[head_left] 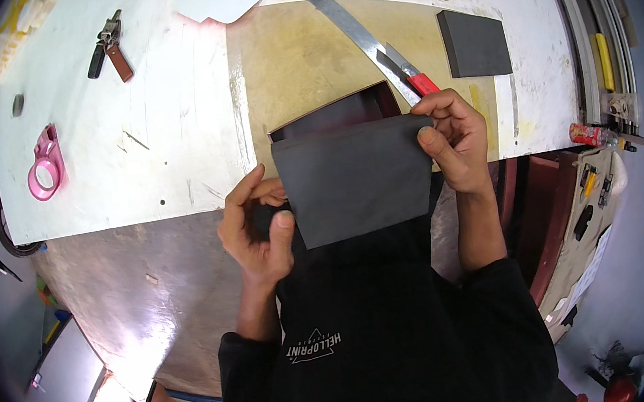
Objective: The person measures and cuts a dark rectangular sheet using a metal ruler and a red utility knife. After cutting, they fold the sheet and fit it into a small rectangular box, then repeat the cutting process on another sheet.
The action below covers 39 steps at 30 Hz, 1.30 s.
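Observation:
A dark grey rectangular panel (360, 185) is held up in front of my body, its broad flat face toward me and tilted a little. My right hand (454, 138) is closed on its upper right corner, thumb on the near face. My left hand (258, 228) is beside the left edge, fingers curved and apart; whether a fingertip touches the edge behind is hidden. Just beyond the panel, an open shallow box (378, 103) with a dark inside lies at the table edge, partly covered by the panel.
Past my right hand lie a red cutter knife (421, 82) and a long steel ruler (341, 20). A dark grey block (476, 42) sits at the right. On the left are a pink tape dispenser (45, 173) and a clamp-like tool (110, 49). A yellowish cutting mat (281, 55) covers the table's middle.

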Each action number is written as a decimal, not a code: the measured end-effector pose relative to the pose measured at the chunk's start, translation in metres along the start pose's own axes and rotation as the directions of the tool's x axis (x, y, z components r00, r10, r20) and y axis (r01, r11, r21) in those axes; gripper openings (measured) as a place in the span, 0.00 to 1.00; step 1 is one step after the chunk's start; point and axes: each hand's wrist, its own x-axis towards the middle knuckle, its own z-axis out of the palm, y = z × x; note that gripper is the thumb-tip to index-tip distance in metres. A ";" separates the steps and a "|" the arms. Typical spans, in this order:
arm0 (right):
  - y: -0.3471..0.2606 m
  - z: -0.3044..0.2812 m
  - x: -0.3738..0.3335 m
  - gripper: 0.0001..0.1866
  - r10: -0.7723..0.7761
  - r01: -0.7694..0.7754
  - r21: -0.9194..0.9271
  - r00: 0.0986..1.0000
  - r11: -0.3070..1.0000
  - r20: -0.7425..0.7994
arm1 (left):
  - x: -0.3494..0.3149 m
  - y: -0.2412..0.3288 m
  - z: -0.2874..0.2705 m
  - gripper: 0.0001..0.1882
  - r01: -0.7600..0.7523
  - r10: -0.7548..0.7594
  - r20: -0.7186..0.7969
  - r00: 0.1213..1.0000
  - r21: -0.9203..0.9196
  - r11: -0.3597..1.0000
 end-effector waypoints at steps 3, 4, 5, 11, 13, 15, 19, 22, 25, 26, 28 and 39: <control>0.001 -0.004 -0.005 0.15 0.020 -0.016 0.052 0.998 0.999 -0.067 | 0.001 -0.014 0.001 0.34 0.021 -0.020 -0.091 0.996 0.010 1.000; 0.002 -0.007 -0.007 0.14 0.027 -0.022 0.054 0.996 0.998 -0.089 | 0.007 -0.016 0.000 0.35 -0.082 0.085 -0.029 0.996 0.106 0.991; 0.004 -0.010 -0.010 0.13 0.033 -0.028 0.053 0.993 0.998 -0.110 | 0.016 -0.019 0.000 0.36 -0.188 0.183 0.042 0.982 0.190 0.964; 0.007 -0.049 -0.028 0.09 0.005 0.004 0.021 0.918 1.000 -0.397 | 0.044 -0.021 0.012 0.38 -0.312 0.170 0.335 0.927 0.436 0.844; 0.010 -0.054 -0.034 0.06 0.012 0.032 0.086 0.881 0.996 -0.474 | 0.045 -0.029 0.006 0.35 -0.308 0.232 0.207 0.950 0.529 0.791; 0.008 -0.047 -0.043 0.06 0.024 0.009 0.069 0.888 0.998 -0.459 | 0.052 -0.033 -0.001 0.34 -0.246 0.280 0.048 0.959 0.632 0.735; 0.020 -0.027 -0.063 0.09 0.193 -0.162 0.112 0.906 0.980 -0.378 | 0.067 -0.041 -0.038 0.33 -0.081 0.342 -0.190 0.920 0.763 0.641; 0.035 0.010 -0.063 0.12 0.313 -0.251 0.218 0.890 0.943 -0.333 | 0.070 -0.051 -0.054 0.33 -0.029 0.354 -0.243 0.903 0.787 0.616; 0.040 0.027 -0.062 0.16 0.066 -0.183 -0.304 0.931 0.935 -0.358 | 0.065 -0.059 -0.061 0.33 0.001 0.349 -0.280 0.894 0.781 0.624; 0.040 0.030 -0.061 0.17 -0.064 -0.133 -0.558 0.945 0.819 -0.321 | 0.063 -0.061 -0.060 0.33 0.015 0.348 -0.291 0.891 0.786 0.619; 0.041 0.024 -0.065 0.21 -0.023 -0.161 -0.664 0.965 0.730 -0.260 | 0.060 -0.060 -0.059 0.34 0.038 0.357 -0.319 0.878 0.790 0.612; 0.064 0.048 -0.045 0.33 -0.247 0.163 -0.825 0.969 0.541 0.030 | 0.049 -0.049 -0.049 0.44 -0.089 0.522 -0.195 0.831 0.878 0.470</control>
